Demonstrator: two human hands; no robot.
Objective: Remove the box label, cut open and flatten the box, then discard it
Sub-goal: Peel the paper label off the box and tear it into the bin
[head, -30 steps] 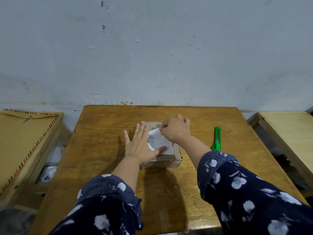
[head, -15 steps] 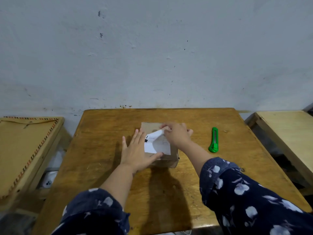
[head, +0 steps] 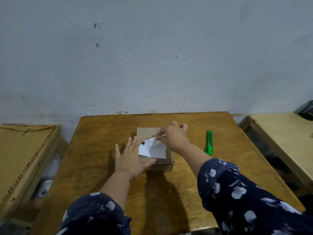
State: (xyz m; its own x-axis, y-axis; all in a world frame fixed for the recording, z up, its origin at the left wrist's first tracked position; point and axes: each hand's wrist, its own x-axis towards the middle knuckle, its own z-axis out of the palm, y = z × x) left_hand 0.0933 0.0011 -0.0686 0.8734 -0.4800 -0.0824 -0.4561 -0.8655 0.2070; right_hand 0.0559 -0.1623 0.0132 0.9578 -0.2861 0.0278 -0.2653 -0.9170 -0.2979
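Two hands work the box [head: 155,162]: left hand [head: 130,158] spread flat, bracing its near-left corner; right hand [head: 174,138] pinching the label [head: 152,149], best peeled low and slowly.

I count one cardboard box [head: 149,133], one white label [head: 152,148] and one green utility knife [head: 209,142]. I see three wooden tables: the middle table [head: 101,150], the left table [head: 25,150], the right table [head: 279,133]. Two hands: left hand [head: 131,157], right hand [head: 174,136].
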